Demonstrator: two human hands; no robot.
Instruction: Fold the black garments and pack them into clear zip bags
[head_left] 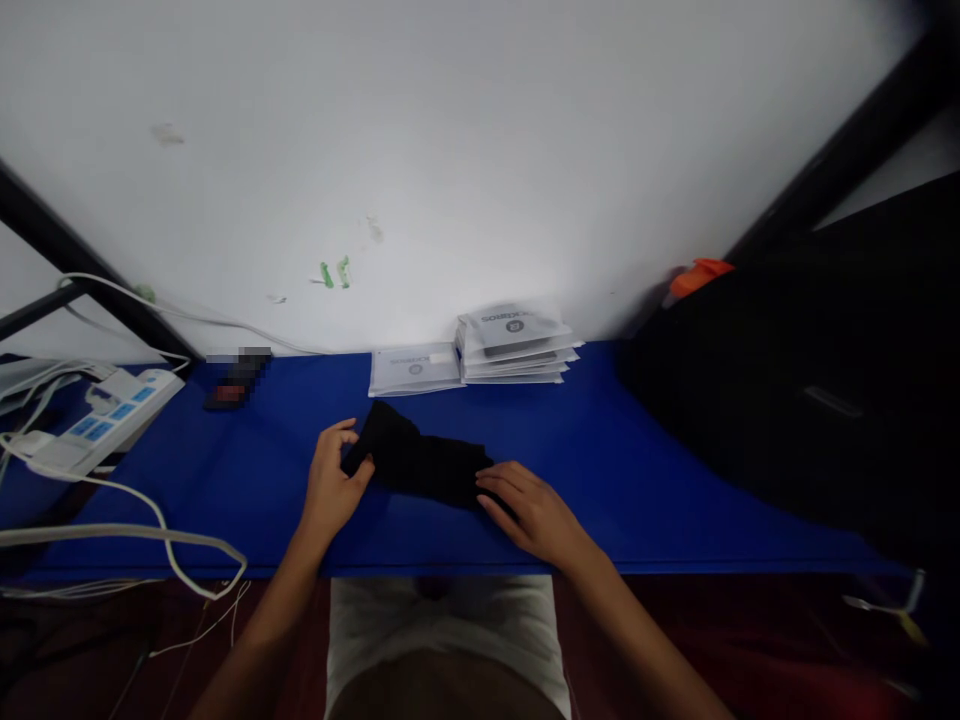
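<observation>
A piece of folded black cloth [431, 467] lies across the blue tabletop in front of me; its exact kind I cannot make out. My left hand [335, 475] has its left end between thumb and fingers, and that end is raised a little in a fold. At the right end, my right hand [531, 510] holds the cloth's edge, fingers above and thumb below. Just beyond the cloth lies a flat white zip bag [416, 370] with printing. Beside it is a stack of similar bags [517, 345], with dark contents showing in the top one.
On the left are a white power strip [105, 425] and loose white cables [202, 545] hanging over the table edge. A dark, partly pixelated object [236, 380] lies near the wall. A large black fabric mass [780, 400] covers the right side, with something orange [699, 278] behind it.
</observation>
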